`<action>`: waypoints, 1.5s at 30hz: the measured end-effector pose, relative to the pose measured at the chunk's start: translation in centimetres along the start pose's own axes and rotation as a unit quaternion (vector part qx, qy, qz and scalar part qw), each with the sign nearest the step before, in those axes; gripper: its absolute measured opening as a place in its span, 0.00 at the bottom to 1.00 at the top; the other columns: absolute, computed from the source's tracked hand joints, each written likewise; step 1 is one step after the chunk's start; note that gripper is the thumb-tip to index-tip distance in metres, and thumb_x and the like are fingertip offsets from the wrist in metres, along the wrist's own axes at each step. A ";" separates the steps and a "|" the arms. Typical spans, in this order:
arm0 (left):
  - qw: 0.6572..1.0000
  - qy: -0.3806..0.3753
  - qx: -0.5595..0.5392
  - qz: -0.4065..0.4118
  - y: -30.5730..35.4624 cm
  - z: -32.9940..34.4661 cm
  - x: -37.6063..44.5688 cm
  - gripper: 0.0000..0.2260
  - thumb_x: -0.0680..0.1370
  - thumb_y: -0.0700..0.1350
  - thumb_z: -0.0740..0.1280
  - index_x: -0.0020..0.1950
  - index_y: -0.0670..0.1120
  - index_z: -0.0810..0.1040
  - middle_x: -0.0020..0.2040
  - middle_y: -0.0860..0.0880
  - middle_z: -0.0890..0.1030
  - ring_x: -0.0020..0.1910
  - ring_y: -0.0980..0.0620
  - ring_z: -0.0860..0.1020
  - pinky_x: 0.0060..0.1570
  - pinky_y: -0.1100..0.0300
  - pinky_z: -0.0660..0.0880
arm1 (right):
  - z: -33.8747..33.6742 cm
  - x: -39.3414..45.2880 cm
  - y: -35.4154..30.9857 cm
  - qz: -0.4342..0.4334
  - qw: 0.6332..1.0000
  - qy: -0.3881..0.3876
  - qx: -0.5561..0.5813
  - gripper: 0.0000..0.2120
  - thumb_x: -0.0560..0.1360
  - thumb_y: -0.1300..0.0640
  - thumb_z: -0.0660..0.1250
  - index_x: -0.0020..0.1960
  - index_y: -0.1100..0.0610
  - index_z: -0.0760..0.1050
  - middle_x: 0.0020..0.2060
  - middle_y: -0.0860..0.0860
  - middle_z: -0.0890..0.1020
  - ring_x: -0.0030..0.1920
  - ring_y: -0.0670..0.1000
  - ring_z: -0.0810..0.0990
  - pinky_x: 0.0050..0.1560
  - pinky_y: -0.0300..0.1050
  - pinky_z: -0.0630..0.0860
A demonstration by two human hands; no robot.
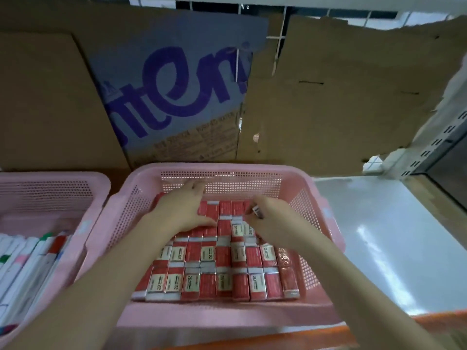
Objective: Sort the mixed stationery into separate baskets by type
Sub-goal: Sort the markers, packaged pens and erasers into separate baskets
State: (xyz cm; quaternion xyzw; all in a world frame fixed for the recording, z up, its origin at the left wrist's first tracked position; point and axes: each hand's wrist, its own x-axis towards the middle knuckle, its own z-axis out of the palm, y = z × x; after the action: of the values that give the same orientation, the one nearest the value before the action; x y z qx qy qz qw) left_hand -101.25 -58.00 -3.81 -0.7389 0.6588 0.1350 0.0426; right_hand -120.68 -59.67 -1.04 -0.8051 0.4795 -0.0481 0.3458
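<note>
A pink perforated basket (313,198) in the middle holds several rows of small red and cream boxes (214,276) marked 2B, packed side by side. My left hand (182,210) rests flat on the far left rows of boxes, fingers straight. My right hand (270,218) reaches into the far right part of the basket and pinches one small box (257,211) between thumb and fingers, just above the packed rows.
A second pink basket (50,188) at the left holds several white markers (32,261) with coloured caps. Cardboard sheets (341,97) line the back of the shelf. White shelf surface (384,236) lies to the right, with an orange front edge (316,334).
</note>
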 end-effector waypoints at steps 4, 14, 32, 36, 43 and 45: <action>0.999 0.032 -0.037 0.006 -0.6 0.2 -0.6 0.33 0.72 0.56 0.71 0.72 0.48 0.64 0.69 0.49 0.68 0.63 0.49 0.72 0.60 0.53 0.72 | 0.0 2.6 -1.7 -0.036 0.999 -0.003 0.026 0.07 0.80 0.61 0.58 0.56 0.60 0.72 0.45 0.53 0.78 0.39 0.52 0.82 0.33 0.43 0.79; 0.997 0.075 0.012 0.003 -1.2 -0.3 -1.2 0.22 0.73 0.54 0.69 0.65 0.50 0.71 0.64 0.52 0.69 0.57 0.51 0.74 0.52 0.55 0.75 | 1.0 5.1 -0.2 -0.029 0.987 -0.037 -0.157 0.12 0.78 0.56 0.60 0.60 0.60 0.72 0.50 0.56 0.80 0.44 0.56 0.80 0.45 0.52 0.80; 0.997 0.068 -0.001 0.046 -1.3 0.0 -1.2 0.26 0.74 0.55 0.68 0.69 0.49 0.66 0.66 0.51 0.69 0.59 0.51 0.73 0.54 0.56 0.74 | 0.3 4.5 0.9 0.007 0.974 -0.034 -0.222 0.20 0.75 0.47 0.65 0.61 0.56 0.67 0.43 0.51 0.78 0.42 0.52 0.79 0.40 0.48 0.80; 0.995 0.022 -0.096 -0.026 -3.2 -0.2 -1.7 0.33 0.73 0.46 0.70 0.71 0.45 0.54 0.61 0.46 0.72 0.52 0.51 0.74 0.46 0.59 0.73 | 0.8 4.4 1.2 -0.004 0.975 -0.030 -0.218 0.23 0.77 0.48 0.63 0.67 0.56 0.63 0.41 0.50 0.76 0.42 0.53 0.79 0.38 0.47 0.79; 0.989 0.021 -0.143 -0.028 -2.6 -1.3 -2.1 0.26 0.75 0.42 0.69 0.68 0.47 0.60 0.68 0.47 0.60 0.55 0.52 0.71 0.48 0.61 0.72 | 1.3 4.6 1.4 -0.001 0.979 -0.032 -0.200 0.21 0.77 0.50 0.63 0.66 0.58 0.63 0.44 0.52 0.78 0.44 0.55 0.79 0.39 0.47 0.78; 0.987 0.054 -0.152 0.001 -1.5 -1.1 -1.8 0.28 0.73 0.47 0.71 0.69 0.47 0.63 0.68 0.49 0.64 0.60 0.52 0.70 0.57 0.60 0.71 | 1.4 4.5 1.5 -0.002 0.981 -0.028 -0.190 0.21 0.77 0.49 0.63 0.65 0.58 0.63 0.38 0.49 0.74 0.40 0.54 0.77 0.37 0.46 0.76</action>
State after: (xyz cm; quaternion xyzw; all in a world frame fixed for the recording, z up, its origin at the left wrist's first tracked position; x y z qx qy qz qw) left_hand -99.77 -56.36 -2.51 -0.7424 0.6327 0.1932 -0.1059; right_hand -118.80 -63.06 -4.18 -0.8583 0.4682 0.0660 0.1993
